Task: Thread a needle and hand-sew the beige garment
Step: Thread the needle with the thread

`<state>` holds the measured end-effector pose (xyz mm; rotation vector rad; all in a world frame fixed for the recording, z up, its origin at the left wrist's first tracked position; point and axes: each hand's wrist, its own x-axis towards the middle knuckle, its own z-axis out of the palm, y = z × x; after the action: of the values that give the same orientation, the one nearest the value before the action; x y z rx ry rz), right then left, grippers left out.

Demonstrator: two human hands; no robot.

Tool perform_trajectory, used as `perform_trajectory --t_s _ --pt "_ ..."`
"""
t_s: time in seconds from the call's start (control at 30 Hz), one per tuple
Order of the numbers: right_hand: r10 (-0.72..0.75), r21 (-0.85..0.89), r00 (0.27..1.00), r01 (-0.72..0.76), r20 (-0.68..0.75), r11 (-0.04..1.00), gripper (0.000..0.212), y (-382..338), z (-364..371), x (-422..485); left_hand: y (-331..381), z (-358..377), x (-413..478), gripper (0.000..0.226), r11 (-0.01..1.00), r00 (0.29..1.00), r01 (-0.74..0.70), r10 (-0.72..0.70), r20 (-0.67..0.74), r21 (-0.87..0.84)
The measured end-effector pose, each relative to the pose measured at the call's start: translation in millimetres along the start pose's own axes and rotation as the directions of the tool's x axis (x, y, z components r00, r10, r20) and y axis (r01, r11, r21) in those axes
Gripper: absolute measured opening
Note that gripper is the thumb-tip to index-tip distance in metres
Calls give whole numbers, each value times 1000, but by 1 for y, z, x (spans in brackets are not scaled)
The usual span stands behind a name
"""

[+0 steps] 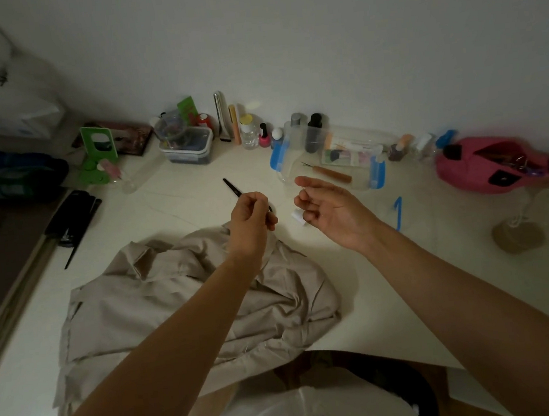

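The room was dim and the view underexposed, with a grey cast. The brightest patch lay on the smooth white tabletop (pixel 332 269) just beyond the crumpled beige cloth garment (pixel 181 304), which threw a soft shadow to its right. Far left of the garment, corners darkened, blurred and bent with wide-angle distortion.

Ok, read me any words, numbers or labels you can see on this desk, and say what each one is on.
Nothing reads clearly.
Blue mark on the table: shaped like "1", but it may be an object rather than a numeral.
Green card by the wall: print too blurred.
Bottles along the wall: labels too small.
Tubes in the clear case: labels blurred.
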<state>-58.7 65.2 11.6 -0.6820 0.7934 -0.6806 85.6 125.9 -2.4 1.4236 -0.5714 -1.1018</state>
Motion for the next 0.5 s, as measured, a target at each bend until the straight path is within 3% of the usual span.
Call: perform_trajectory --t_s 0.17,0.27,0.4,0.43,0.5 --pt "-18 -264 993 -14 -119 964 15 2 -3 4 4 1 2 15 1000 999 -22 22 -30 -8" --pt "-38 -419 984 -40 -176 907 10 4 -5 4 1 -1 10 11 996 991 2 11 -134 93" --pt "-115 -557 981 9 -157 831 10 4 -5 5 -4 -10 18 9 976 956 198 -171 -240 93" --pt "-138 -574 978 25 -154 818 11 4 -4 5 -6 -12 20 5 958 940 254 -212 -268 134" --pt "-172 -574 972 49 -162 817 14 4 -1 5 -9 -16 19 19 909 911 323 -222 -346 266"
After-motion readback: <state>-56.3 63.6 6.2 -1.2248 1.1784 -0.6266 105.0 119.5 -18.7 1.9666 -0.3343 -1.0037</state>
